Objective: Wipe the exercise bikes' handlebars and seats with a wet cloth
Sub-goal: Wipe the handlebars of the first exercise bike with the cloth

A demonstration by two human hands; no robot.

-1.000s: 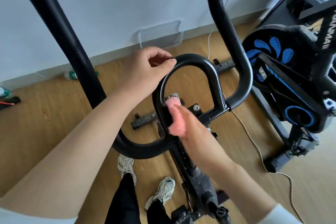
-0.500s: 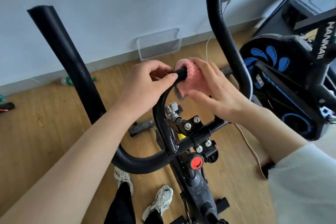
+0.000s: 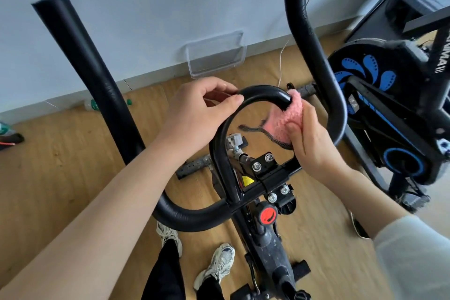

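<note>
A black exercise bike stands under me, its inner handlebar loop (image 3: 261, 94) arching up in the middle. My left hand (image 3: 194, 114) grips the top left of that loop with thumb and fingers. My right hand (image 3: 309, 139) holds a fluffy pink cloth (image 3: 285, 119) wrapped around the loop's right side, just below the bend. The outer handlebar runs from the long left horn (image 3: 85, 66) through a low curve (image 3: 192, 217) to the right horn (image 3: 314, 51). The seat is out of view.
A second bike (image 3: 394, 114), black with blue petal marks, stands close on the right. A clear plastic tray (image 3: 216, 56) leans on the wall's base, a bottle (image 3: 92, 105) lies on the wood floor, and a cord (image 3: 282, 61) trails there. My shoes (image 3: 219, 265) are below.
My right hand carried the pink cloth from the loop's lower left, over the top, down onto its right side. My left hand kept its grip on the loop's top left.
</note>
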